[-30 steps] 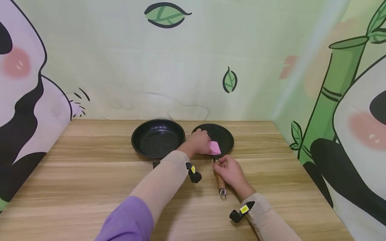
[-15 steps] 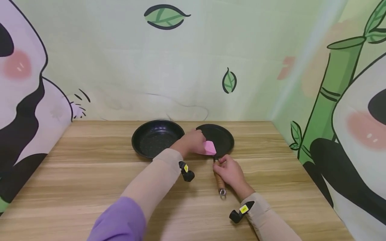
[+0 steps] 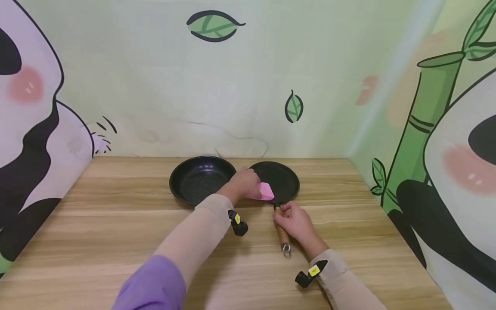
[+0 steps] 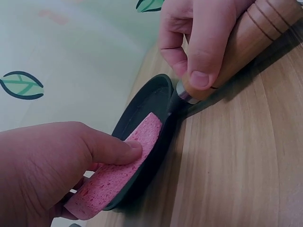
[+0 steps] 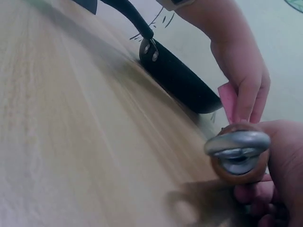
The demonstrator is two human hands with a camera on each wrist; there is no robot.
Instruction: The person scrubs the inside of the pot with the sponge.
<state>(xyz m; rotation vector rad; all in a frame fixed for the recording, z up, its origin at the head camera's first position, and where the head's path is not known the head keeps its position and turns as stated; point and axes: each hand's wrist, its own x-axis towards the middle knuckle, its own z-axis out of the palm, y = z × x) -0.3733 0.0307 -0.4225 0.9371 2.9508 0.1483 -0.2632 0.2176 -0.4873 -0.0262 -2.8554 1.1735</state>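
The thumb (image 4: 116,150) of the left hand (image 3: 242,185) lies along the upper face of a pink sponge (image 4: 118,177), with its other fingers behind, so the sponge is pinched between them. The right hand (image 3: 296,219) has its thumb and curled fingers clamped around a wooden handle (image 3: 283,234), close to the metal collar (image 4: 184,93) that joins it to a flat black pan (image 3: 280,178). The sponge sits over the part of this shallow pan nearest the handle, tilted; in the left wrist view 1 end is by the rim near the collar and the other reaches out past the rim below the hand. Its underside is hidden, so how much of it touches the pan cannot be told. At the handle's free end hangs a metal ring (image 5: 239,142), large and blurred in the right wrist view. Just left of the flat pan stands a deeper black pan (image 3: 201,183), partly covered by the left wrist; its dark handle (image 5: 129,13) shows in the right wrist view. Both forearms wear beige sleeves (image 3: 199,234), the left with purple fabric (image 3: 153,284) higher up, and each wrist bears a small black camera (image 3: 238,224) with a yellow label. Both pans rest near the far edge of a wood-grain table (image 3: 97,245). Behind rises a pale green backdrop (image 3: 240,77) printed with leaves, bamboo (image 3: 434,112) and 2 panda figures.
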